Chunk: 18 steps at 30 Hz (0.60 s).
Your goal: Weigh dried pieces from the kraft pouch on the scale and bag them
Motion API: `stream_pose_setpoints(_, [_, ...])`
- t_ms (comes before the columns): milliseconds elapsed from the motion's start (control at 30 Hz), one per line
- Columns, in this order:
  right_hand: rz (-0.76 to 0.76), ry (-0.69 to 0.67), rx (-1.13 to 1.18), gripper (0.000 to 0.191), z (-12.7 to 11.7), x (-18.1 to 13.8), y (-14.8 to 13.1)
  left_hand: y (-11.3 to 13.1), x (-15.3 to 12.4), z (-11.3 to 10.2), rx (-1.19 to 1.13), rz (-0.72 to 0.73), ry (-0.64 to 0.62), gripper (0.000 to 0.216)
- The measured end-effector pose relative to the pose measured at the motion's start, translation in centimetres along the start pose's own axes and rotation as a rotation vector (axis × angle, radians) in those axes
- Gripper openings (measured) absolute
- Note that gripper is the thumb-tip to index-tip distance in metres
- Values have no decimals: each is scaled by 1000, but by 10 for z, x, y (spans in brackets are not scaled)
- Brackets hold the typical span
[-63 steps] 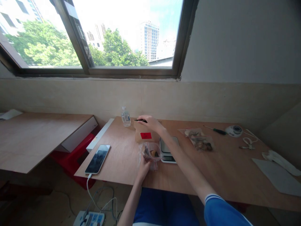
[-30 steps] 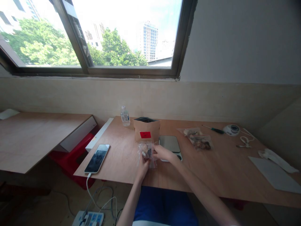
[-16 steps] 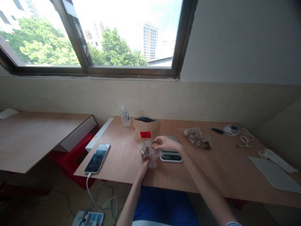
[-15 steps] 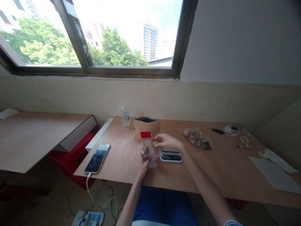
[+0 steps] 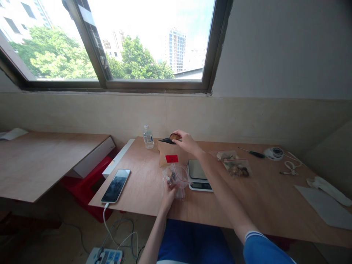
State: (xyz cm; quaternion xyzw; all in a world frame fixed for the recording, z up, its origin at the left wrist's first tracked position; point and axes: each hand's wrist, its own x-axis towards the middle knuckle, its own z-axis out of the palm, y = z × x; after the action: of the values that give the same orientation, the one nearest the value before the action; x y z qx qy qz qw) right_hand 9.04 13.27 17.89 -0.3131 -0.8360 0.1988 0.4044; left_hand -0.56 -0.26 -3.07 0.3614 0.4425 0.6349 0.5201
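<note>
My right hand [image 5: 183,140] pinches a brown, rounded piece that looks like a dried mushroom [image 5: 175,136], right at the mouth of a kraft paper pouch [image 5: 163,153]. That pouch stands upright with its top open and a red label on its front. Lower down, my left hand [image 5: 169,192] grips a clear zip bag [image 5: 180,174] with a few dark and pale pieces inside. Beside the bag, partly covered by my right forearm, lies a kitchen scale [image 5: 195,170] with a grey plate and a dark display.
Filled zip bags [image 5: 238,168] lie right of the scale. Behind them are a screwdriver [image 5: 255,153], a white dome camera [image 5: 273,153] and its cable. A water bottle [image 5: 148,138] stands at the back left; a charging phone [image 5: 116,186] lies near the left edge.
My right hand has moved up and away, from beside the zip bag to the pouch's mouth, carrying the dried mushroom. The left hand stays on the bag.
</note>
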Motion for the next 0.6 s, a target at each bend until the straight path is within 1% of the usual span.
stream_pose_setpoints(100, [3,-65,-71,21,14,-8,13,-1,1,0,-21,13,-8,54])
stream_pose_setpoints(200, [4,-60,-154,24,19,-15,15,-1,1,-1,-24,7,-1,56])
stream_pose_setpoints(267, [-12,-19,-173,24,17,-19,11,-1,1,-1,-15,-2,6,54])
stream_pose_setpoints(333, [-29,31,-121,24,12,-26,5,-1,2,-1,-21,-10,4,53])
stream_pose_setpoints(400, [3,49,-52,24,6,-36,0,-3,2,-1,-41,-14,-6,56])
stream_pose_setpoints(433, [44,33,-29,25,3,-42,-1,-3,2,-1,-53,-14,-11,59])
stream_pose_setpoints(467, [97,-12,-16,26,1,-50,-1,-4,2,-2,-60,-14,-15,62])
stream_pose_setpoints(500, [155,-86,-10,26,0,-58,1,-5,2,-2,-62,-13,-18,66])
stream_pose_setpoints(600, [310,-348,-8,26,4,-82,11,-6,1,-4,-38,6,-12,80])
